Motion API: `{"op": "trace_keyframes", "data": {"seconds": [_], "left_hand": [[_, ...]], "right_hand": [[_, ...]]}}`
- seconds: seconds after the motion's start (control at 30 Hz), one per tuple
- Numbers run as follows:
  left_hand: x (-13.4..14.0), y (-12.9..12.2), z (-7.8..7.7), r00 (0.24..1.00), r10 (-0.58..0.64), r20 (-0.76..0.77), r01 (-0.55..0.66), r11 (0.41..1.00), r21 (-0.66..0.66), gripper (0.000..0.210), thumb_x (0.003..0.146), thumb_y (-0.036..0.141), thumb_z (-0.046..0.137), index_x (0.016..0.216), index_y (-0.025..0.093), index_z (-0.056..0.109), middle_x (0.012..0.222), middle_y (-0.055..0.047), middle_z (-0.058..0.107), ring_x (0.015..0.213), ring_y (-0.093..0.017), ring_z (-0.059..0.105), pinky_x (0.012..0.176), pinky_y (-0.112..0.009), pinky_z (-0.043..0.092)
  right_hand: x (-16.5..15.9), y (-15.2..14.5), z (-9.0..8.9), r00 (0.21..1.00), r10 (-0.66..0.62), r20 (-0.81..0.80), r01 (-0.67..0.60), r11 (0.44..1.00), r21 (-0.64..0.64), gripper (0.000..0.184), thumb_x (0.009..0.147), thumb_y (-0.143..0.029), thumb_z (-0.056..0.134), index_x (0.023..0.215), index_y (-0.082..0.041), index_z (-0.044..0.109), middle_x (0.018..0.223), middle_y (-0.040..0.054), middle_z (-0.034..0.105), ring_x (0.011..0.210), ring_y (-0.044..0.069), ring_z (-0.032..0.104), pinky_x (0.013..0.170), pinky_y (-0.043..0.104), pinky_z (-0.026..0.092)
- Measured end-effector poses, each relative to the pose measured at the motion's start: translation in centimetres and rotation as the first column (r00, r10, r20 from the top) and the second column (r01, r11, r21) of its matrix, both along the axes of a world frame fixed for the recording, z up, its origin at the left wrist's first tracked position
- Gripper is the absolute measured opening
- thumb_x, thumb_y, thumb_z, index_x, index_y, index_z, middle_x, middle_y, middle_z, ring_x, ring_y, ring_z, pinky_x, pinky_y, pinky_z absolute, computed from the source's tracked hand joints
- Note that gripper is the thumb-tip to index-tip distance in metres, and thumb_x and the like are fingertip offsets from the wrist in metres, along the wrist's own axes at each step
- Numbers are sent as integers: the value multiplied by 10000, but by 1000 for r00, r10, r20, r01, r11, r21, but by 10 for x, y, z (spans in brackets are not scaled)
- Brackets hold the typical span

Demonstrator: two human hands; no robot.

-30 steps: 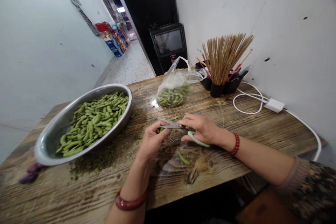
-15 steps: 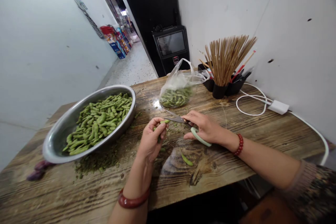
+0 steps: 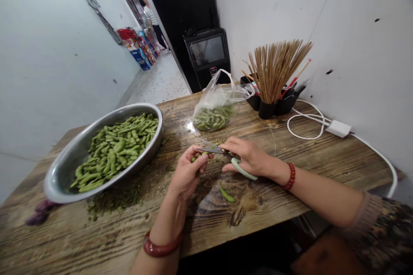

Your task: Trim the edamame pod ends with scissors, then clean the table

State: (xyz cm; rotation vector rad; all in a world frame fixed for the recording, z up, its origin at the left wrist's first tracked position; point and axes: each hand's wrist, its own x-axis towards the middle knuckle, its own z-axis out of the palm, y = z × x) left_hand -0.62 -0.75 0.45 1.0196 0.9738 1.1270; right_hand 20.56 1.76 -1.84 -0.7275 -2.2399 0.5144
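Note:
My left hand is closed on a green edamame pod, pinched between thumb and fingers. In my right hand are scissors with pale green handles, their blades parted and reaching to the pod at my left fingertips. One loose pod lies on the wooden table below the scissors. To the left, a large metal basin holds a heap of edamame pods. Behind my hands sits a clear plastic bag with more pods inside.
Trimmed bits are strewn beside the basin, near purple objects. Wooden skewers stand in a black holder at the back right, next to a white charger and cable. A person stands beyond the doorway.
The scissor blades now lie over the pod at my left fingers, and the pod's angle has changed. My view has shifted slightly. A person has appeared in the doorway.

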Motion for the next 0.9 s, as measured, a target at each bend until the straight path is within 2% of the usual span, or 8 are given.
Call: {"op": "trace_keyframes", "data": {"seconds": [0.13, 0.23, 0.4, 0.5, 0.63, 0.73, 0.8, 0.9], "left_hand": [[0, 1, 0, 999, -1, 40, 2, 1000, -23, 177, 733, 191, 720, 805, 147, 565, 681, 1, 613, 447, -21, 386, 438, -143, 255], [-5, 3, 4, 987, 55, 148, -48, 997, -53, 183, 720, 165, 712, 847, 152, 581, 631, 35, 542, 442, -26, 372, 421, -144, 259], [-27, 9, 15, 894, 145, 425, -114, 989, -98, 155, 764, 196, 656, 723, 153, 512, 616, 59, 419, 441, -26, 330, 381, -143, 250], [-37, 10, 18, 886, 178, 429, -147, 984, -104, 225, 779, 245, 656, 681, 160, 472, 620, 57, 407, 444, -25, 334, 378, -133, 259], [-43, 3, 19, 971, 197, 135, -195, 980, -27, 211, 739, 236, 704, 718, 160, 508, 699, 21, 519, 493, -39, 417, 391, -132, 281], [-48, -9, 22, 977, 136, -167, -136, 991, 8, 167, 741, 254, 698, 825, 182, 574, 591, 55, 473, 446, -53, 375, 397, -161, 264], [-51, -17, 23, 901, 83, -426, -82, 996, 20, 148, 754, 293, 677, 817, 180, 605, 520, 67, 428, 434, -62, 354, 416, -180, 268], [-53, -27, 22, 624, 0, -781, 95, 993, 76, 138, 741, 311, 657, 745, 174, 640, 630, 8, 592, 609, -128, 520, 581, -238, 405]], "right_hand": [[2, 0, 1, 999, -16, 39, 16, 1000, -7, 463, 825, -415, 663, 1188, -148, 557, 919, 70, 568, 773, 177, 551, 671, 282, 464], [4, 3, -2, 999, -17, 40, 17, 1000, 1, 451, 843, -426, 637, 1191, -150, 558, 917, 71, 571, 789, 180, 556, 693, 283, 467], [8, 9, -7, 999, -43, -15, 44, 999, 16, 466, 839, -429, 641, 1196, -141, 556, 919, 80, 578, 791, 185, 558, 723, 303, 476], [9, 9, -7, 999, -36, -21, 37, 999, 26, 462, 835, -418, 649, 1208, -166, 548, 950, 84, 590, 796, 187, 563, 732, 310, 482], [9, 6, -4, 998, -58, -2, 58, 997, 43, 459, 826, -407, 663, 1201, -166, 554, 956, 86, 595, 798, 190, 569, 724, 306, 481], [9, 4, -1, 998, -68, 8, 68, 996, 53, 453, 827, -392, 664, 1201, -162, 556, 957, 86, 592, 791, 187, 569, 709, 296, 478], [9, 3, 1, 998, -66, 9, 66, 996, 60, 450, 832, -380, 660, 1207, -157, 552, 956, 87, 589, 785, 186, 569, 703, 295, 479], [8, 2, 4, 999, -50, 3, 50, 996, 69, 439, 842, -364, 649, 1207, -143, 548, 956, 92, 587, 799, 192, 573, 708, 299, 483]]}}
